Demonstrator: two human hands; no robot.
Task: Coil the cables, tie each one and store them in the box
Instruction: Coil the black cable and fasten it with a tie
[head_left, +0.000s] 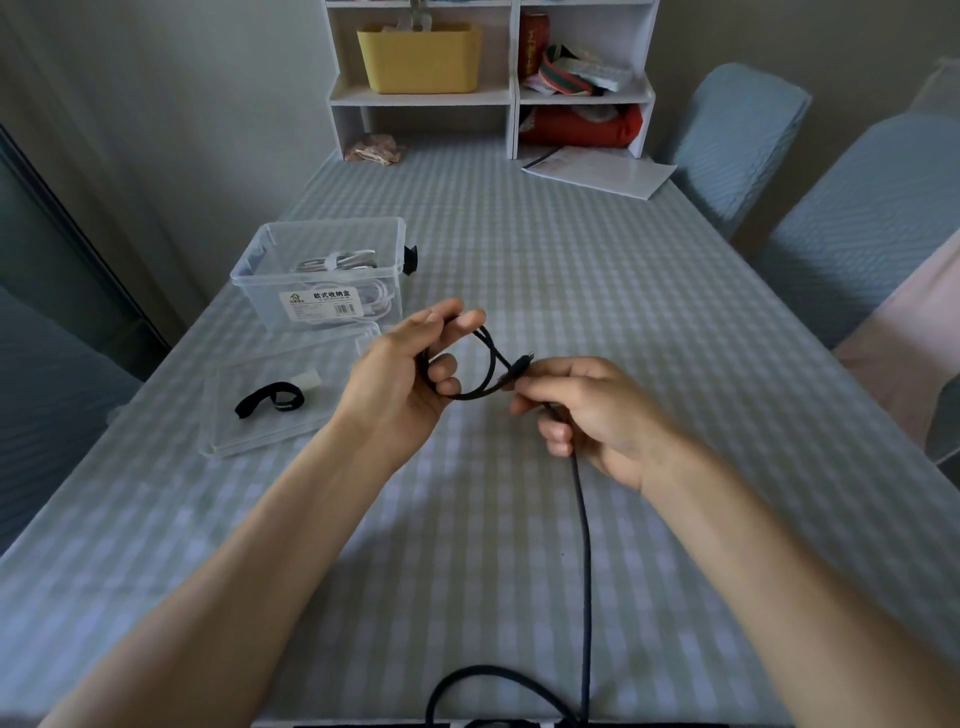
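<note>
Head view: at far left we see the clear box (291, 270) holding white cables (340, 261); nearer, a black tie (270, 399) on its lid (291, 410); our left hand (410, 364) grips the black cable (584, 545) loop; our right hand (587, 410) pinches the cable beside its plug.

Box (324, 270) stands left on the table (571, 270), its lid (291, 400) before it, shelf (491, 78) behind

black cable (584, 545) looped once up in my hands, rest trailing to the table edge; clear box (324, 275) open, white cables (340, 262) inside; black tie (270, 400) on its lid (249, 436)
</note>
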